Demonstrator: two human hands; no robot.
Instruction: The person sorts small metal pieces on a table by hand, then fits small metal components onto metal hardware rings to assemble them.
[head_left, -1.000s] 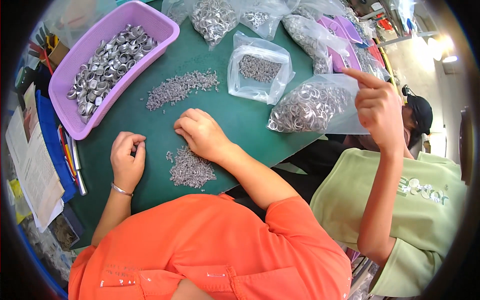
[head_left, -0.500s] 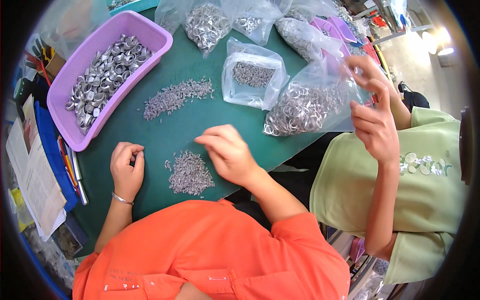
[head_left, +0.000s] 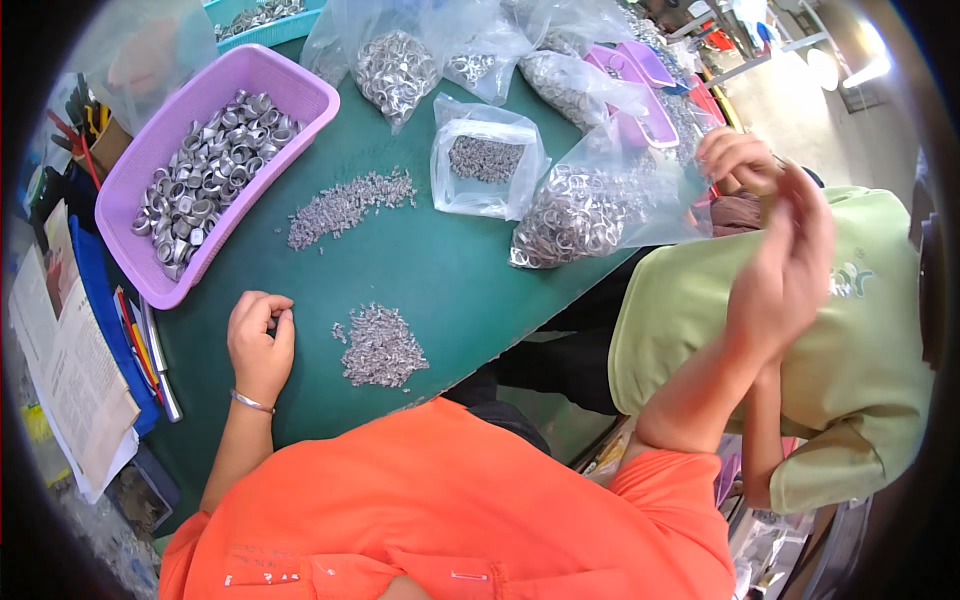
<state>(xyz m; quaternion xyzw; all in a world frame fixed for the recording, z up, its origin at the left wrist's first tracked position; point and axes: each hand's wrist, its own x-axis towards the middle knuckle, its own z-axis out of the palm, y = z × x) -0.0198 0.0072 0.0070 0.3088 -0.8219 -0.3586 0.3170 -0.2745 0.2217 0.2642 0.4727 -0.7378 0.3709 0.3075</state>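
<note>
We see clear plastic bags along the far side of the green surface (head_left: 440,270): a small flat bag of tiny grey parts (head_left: 487,165), a big bag of metal rings (head_left: 590,205) beside it, and another ring-filled bag (head_left: 392,65) behind.

We work at a green table (head_left: 450,270). On it lie two loose heaps of small metal parts (head_left: 380,347) (head_left: 345,205), a purple basket (head_left: 150,165) of metal rings, and clear bags (head_left: 590,205) of parts along the far edge.
</note>
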